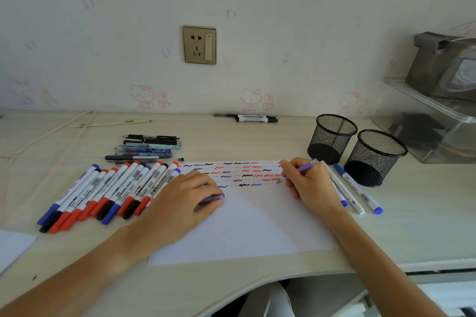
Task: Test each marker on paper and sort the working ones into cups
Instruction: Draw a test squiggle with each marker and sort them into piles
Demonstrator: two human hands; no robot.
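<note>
A white sheet of paper (244, 224) lies on the desk, its top covered with rows of black, red and blue squiggles (239, 172). My right hand (306, 183) grips a purple pen (304, 168) with its tip on the paper at the right end of the squiggles. My left hand (180, 201) rests on the paper's left side and holds the purple cap (212, 198) under its fingers. Several whiteboard markers (108, 193) with red, blue and black caps lie in a row to the left. Two black mesh cups (332, 136) (374, 157) stand at the right.
Several pens (149, 148) lie behind the marker row. Three markers (358, 188) lie right of the paper, by the cups. Black markers (255, 118) sit near the wall. A clear plastic box (425, 121) stands at the far right. The desk's front edge curves inward below the paper.
</note>
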